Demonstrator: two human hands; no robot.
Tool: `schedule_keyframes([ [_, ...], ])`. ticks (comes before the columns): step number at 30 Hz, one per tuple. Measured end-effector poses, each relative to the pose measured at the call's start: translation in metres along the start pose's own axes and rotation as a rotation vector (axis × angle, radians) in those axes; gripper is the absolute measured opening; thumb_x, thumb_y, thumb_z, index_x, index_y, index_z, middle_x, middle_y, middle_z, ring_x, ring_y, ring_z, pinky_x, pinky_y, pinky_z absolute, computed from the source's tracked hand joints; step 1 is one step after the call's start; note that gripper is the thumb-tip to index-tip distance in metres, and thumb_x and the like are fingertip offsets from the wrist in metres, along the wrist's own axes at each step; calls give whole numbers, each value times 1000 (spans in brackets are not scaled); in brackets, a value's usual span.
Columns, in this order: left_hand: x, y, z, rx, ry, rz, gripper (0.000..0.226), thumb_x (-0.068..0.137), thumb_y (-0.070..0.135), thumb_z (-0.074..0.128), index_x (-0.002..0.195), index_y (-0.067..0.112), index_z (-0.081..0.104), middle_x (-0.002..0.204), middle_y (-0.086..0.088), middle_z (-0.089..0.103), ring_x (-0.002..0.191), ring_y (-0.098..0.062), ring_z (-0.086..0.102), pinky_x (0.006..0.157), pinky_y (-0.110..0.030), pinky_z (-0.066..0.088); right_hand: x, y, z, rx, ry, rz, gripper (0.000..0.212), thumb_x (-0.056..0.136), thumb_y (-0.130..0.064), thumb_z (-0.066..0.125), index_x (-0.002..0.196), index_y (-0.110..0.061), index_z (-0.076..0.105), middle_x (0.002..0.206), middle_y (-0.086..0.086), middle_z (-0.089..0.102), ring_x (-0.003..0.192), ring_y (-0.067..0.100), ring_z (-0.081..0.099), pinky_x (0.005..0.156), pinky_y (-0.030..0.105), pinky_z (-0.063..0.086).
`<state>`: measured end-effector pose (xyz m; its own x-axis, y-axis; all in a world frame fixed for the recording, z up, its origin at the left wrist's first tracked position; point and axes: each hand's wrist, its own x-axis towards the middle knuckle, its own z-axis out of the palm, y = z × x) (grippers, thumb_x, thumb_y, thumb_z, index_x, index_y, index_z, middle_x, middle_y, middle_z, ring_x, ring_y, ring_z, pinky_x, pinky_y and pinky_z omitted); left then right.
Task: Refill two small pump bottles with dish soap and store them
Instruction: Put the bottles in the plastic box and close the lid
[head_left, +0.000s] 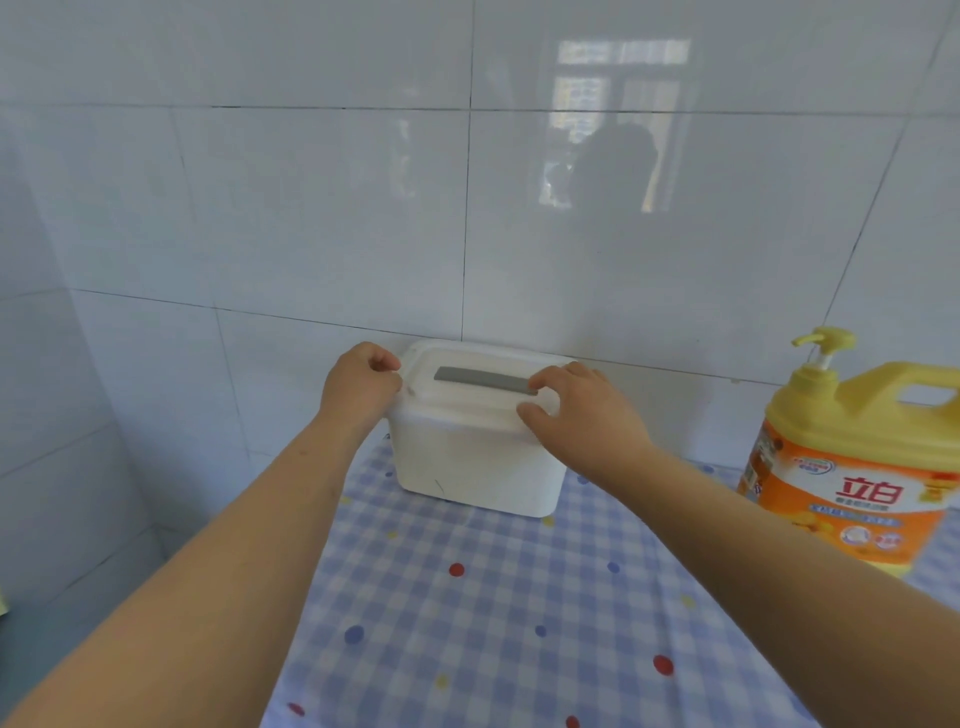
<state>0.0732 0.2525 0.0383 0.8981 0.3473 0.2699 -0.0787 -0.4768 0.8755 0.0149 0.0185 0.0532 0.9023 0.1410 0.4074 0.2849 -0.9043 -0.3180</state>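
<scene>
A white lidded storage box (478, 462) with a grey handle (485, 381) in its lid stands at the back of the table against the tiled wall. My left hand (360, 387) grips the lid's left edge with curled fingers. My right hand (582, 408) grips the lid's right front edge, fingers on top near the handle's end and thumb at the front rim. A large yellow and orange dish soap jug (852, 467) with a pump stands at the right. No small pump bottles are in view.
The table wears a blue checked cloth with coloured dots (493, 623). White tiled walls (260, 208) close off the back and the left side. The table's left edge drops to a grey floor.
</scene>
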Motion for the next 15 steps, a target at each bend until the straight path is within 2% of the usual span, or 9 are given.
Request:
schedule_keyframes([
  [6, 8, -3, -2, -110, -62, -92, 31, 87, 11, 62, 117, 11, 56, 114, -5, 54, 95, -20, 53, 58, -21, 39, 33, -24, 10, 1, 1, -57, 36, 99, -33, 42, 133, -22, 50, 128, 1, 52, 120, 20, 44, 93, 32, 39],
  [8, 11, -5, -2, -152, -83, -130, 34, 89, 13, 61, 122, 10, 54, 116, -6, 53, 91, -20, 53, 56, -20, 38, 43, -34, 15, 2, -24, -72, 38, 100, -32, 40, 137, -21, 47, 131, 1, 51, 122, 20, 43, 92, 32, 39],
  [11, 17, -12, -2, -204, -145, -185, 40, 91, 19, 61, 128, 9, 51, 114, -6, 53, 86, -17, 54, 73, -27, 46, 58, -47, 27, 4, -77, -92, 41, 101, -32, 38, 140, -20, 44, 136, 2, 48, 126, 21, 41, 95, 33, 39],
  [15, 24, -20, -1, -299, -219, -262, 47, 90, 26, 64, 131, 7, 49, 122, -9, 56, 104, -24, 57, 96, -41, 49, 74, -58, 42, -8, -157, -99, 44, 101, -34, 38, 142, -20, 42, 143, 2, 43, 130, 22, 39, 103, 36, 36],
])
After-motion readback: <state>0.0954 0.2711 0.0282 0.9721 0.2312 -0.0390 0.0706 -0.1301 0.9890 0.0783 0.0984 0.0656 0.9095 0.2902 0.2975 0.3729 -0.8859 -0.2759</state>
